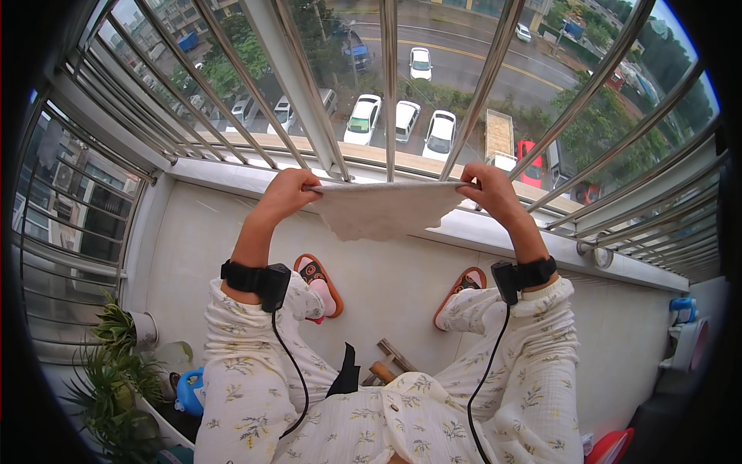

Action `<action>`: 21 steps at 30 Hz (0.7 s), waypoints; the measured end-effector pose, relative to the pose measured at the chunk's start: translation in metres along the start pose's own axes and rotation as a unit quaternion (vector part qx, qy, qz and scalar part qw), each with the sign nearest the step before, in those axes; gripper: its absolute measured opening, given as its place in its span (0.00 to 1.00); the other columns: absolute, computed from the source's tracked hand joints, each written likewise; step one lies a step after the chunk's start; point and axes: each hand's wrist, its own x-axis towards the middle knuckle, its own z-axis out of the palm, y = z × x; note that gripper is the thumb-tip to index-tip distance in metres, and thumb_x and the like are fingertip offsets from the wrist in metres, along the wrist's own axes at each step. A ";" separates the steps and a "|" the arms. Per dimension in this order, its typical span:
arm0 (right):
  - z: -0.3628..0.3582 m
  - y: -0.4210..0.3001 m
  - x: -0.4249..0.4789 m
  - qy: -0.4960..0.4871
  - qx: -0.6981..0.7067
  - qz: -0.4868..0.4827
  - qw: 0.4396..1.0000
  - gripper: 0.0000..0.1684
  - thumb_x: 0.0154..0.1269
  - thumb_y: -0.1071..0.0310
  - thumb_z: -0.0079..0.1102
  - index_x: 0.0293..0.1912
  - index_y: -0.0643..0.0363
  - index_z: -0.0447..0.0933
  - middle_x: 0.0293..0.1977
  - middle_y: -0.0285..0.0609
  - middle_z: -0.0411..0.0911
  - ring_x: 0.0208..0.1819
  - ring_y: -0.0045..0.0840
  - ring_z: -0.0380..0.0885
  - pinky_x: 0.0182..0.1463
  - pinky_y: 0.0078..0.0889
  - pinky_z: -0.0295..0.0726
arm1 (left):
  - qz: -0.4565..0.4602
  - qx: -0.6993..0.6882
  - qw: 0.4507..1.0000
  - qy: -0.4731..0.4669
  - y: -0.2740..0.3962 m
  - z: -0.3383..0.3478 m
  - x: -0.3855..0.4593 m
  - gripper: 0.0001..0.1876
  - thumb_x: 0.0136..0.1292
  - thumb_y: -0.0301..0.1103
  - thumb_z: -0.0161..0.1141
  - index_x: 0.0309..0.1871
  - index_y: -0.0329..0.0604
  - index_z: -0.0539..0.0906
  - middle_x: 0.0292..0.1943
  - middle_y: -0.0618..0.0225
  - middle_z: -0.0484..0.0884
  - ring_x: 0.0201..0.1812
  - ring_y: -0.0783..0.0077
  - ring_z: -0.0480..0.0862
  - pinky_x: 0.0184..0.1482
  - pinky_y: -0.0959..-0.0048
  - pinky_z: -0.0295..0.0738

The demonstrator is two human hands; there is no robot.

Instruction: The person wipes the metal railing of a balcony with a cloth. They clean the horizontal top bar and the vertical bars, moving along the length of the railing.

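A pale, off-white cloth is stretched between my two hands, its upper edge nearly straight and its lower edge hanging ragged. My left hand pinches the cloth's left corner between thumb and fingers. At the right corner, my right hand grips the same edge. Both hands are raised near the low white ledge below the metal window bars. Each forearm wears a black strap with a small box and a cable.
Potted plants and a blue plastic container stand at lower left. A wooden stool is partly visible between my legs, with sandals on the tiled floor. Plastic basins sit at the right wall, a red item at lower right.
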 end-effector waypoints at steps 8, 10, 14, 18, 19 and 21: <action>-0.021 0.003 -0.018 -0.223 0.137 0.035 0.965 0.11 0.56 0.68 0.63 0.29 0.64 0.72 0.18 0.35 0.69 0.23 0.16 0.66 0.27 0.26 0.66 | -0.016 -0.221 0.943 -0.249 0.006 -0.023 -0.020 0.07 0.58 0.27 0.62 0.38 0.32 0.82 0.32 0.73 0.82 0.34 0.79 0.78 0.41 0.79 0.73; -0.020 0.009 -0.019 -0.200 0.176 0.055 0.962 0.11 0.56 0.68 0.63 0.29 0.65 0.72 0.18 0.36 0.69 0.23 0.17 0.66 0.27 0.26 0.66 | -0.036 -0.228 0.947 -0.225 0.007 -0.025 -0.020 0.07 0.59 0.29 0.61 0.36 0.32 0.81 0.31 0.74 0.81 0.33 0.82 0.77 0.40 0.81 0.73; -0.001 0.019 -0.009 -0.070 0.051 -0.002 0.996 0.12 0.57 0.68 0.62 0.28 0.67 0.72 0.17 0.37 0.69 0.21 0.18 0.66 0.26 0.26 0.67 | -0.064 -0.234 0.961 -0.134 0.004 -0.010 -0.005 0.09 0.63 0.33 0.58 0.36 0.35 0.80 0.29 0.75 0.79 0.31 0.85 0.76 0.37 0.82 0.73; 0.017 0.005 -0.001 -0.066 0.145 0.056 0.986 0.12 0.58 0.68 0.60 0.26 0.67 0.73 0.17 0.37 0.70 0.18 0.17 0.67 0.23 0.24 0.66 | -0.073 -0.260 0.961 -0.067 0.011 0.020 0.011 0.12 0.62 0.37 0.58 0.36 0.35 0.81 0.26 0.76 0.77 0.28 0.85 0.75 0.31 0.81 0.75; 0.022 -0.003 -0.001 -0.092 0.193 0.067 0.975 0.11 0.60 0.68 0.59 0.27 0.66 0.72 0.17 0.35 0.70 0.18 0.15 0.66 0.21 0.21 0.66 | -0.065 -0.264 0.961 -0.056 0.019 0.027 0.012 0.11 0.63 0.36 0.57 0.37 0.36 0.80 0.27 0.77 0.77 0.29 0.85 0.75 0.32 0.82 0.74; 0.034 -0.023 0.001 -0.144 0.288 0.089 0.942 0.11 0.63 0.67 0.58 0.28 0.64 0.72 0.18 0.31 0.70 0.17 0.11 0.65 0.18 0.15 0.64 | -0.049 -0.270 0.961 -0.032 0.033 0.042 0.010 0.10 0.64 0.35 0.56 0.39 0.37 0.80 0.28 0.78 0.78 0.31 0.86 0.76 0.34 0.83 0.73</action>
